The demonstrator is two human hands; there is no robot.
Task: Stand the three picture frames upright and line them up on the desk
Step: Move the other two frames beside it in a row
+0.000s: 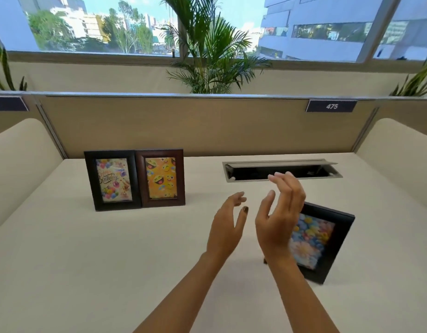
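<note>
— Both hands? 
— Left hand [228,224] and right hand [279,212] hover spread, palms facing, gripping nothing.
— And the frames? 
— 2 stand upright, touching, on the counter [87,260]: black birthday frame [112,180], brown emoji frame [160,177]. Black flower frame [325,241] leans tilted behind the right hand, well apart.

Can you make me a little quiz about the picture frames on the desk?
1. True or false: the birthday frame and the emoji frame stand side by side.
2. Which frame is out of line? A) birthday B) emoji C) flower
3. Is the left hand or the right hand holding anything?

Key:
1. True; their edges meet.
2. C; the flower frame sits tilted and turned, apart on the right.
3. No, both are open and empty.
</note>
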